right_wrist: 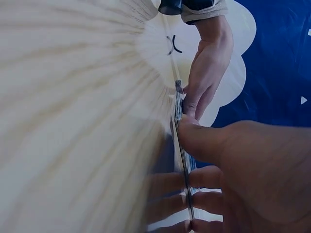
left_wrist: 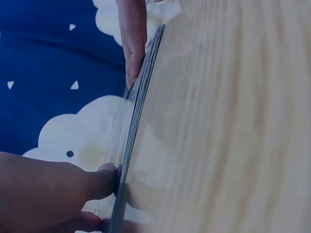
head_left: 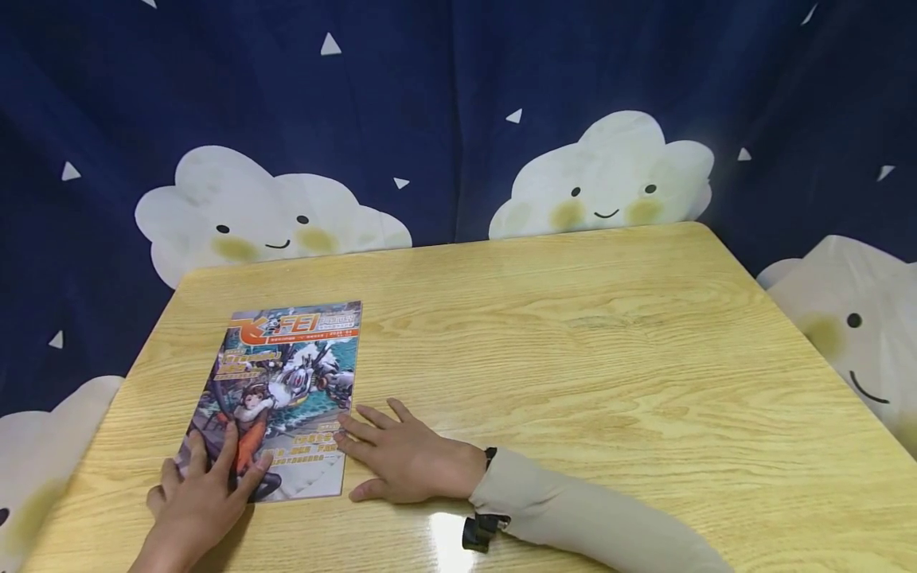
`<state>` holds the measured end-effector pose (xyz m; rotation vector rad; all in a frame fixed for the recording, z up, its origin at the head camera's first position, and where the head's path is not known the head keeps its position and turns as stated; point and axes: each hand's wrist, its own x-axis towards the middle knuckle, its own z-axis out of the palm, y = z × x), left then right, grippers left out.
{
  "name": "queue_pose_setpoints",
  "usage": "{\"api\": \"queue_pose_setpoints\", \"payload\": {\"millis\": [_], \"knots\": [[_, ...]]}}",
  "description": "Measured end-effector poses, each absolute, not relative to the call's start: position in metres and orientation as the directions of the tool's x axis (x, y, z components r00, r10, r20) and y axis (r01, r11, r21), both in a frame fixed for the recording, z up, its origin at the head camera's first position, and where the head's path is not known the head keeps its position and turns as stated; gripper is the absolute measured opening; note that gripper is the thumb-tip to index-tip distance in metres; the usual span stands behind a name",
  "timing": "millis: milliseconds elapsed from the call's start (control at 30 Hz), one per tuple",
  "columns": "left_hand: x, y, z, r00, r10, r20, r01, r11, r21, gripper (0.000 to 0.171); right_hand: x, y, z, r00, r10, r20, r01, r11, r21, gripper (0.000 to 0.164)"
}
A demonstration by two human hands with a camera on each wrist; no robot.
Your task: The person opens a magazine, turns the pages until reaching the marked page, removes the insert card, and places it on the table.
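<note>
A magazine [head_left: 315, 374] with an orange title banner and an illustrated cover lies on the left part of the table. My left hand [head_left: 204, 493] rests over its lower left corner, fingers spread and fingertips on the cover. At its lower right edge is my right hand [head_left: 401, 454], palm down with spread fingers, the fingertips right at the edge and the thumb on the table side. Both wrist views show the magazine edge-on as a thin stack of pages [left_wrist: 138, 107], with the right hand's thumb [right_wrist: 199, 138] along that edge in the right wrist view.
The wooden table [head_left: 609, 358] has a light grain and rounded far corners. Behind and beside it hangs a dark blue curtain [head_left: 458, 119] with smiling clouds and white triangles. A small black device [head_left: 478, 532] is strapped at the right wrist, below a beige sleeve [head_left: 573, 509].
</note>
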<state>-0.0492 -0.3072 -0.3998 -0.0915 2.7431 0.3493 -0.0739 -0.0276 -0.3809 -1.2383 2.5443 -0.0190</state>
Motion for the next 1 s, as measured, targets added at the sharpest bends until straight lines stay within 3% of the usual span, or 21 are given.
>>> {"api": "queue_pose_setpoints", "payload": {"millis": [533, 800, 1000], "knots": [[-0.04, -0.27, -0.397, -0.926, 0.024, -0.378, -0.064, 0.973, 0.22, 0.099, -0.067, 0.02, -0.384, -0.579, -0.792, -0.195, -0.777, 0.608, -0.164, 0.065], [-0.029, -0.257, -0.395, -0.944, 0.105, -0.314, 0.011, 0.958, 0.286, 0.098, -0.069, 0.046, -0.383, -0.601, -0.781, -0.17, -0.745, 0.624, -0.234, 0.065], [-0.022, -0.247, -0.4, -0.96, 0.212, -0.182, 0.138, 0.926, 0.35, 0.085, -0.069, 0.072, -0.382, -0.633, -0.755, -0.173, -0.696, 0.653, -0.299, 0.067]]}}
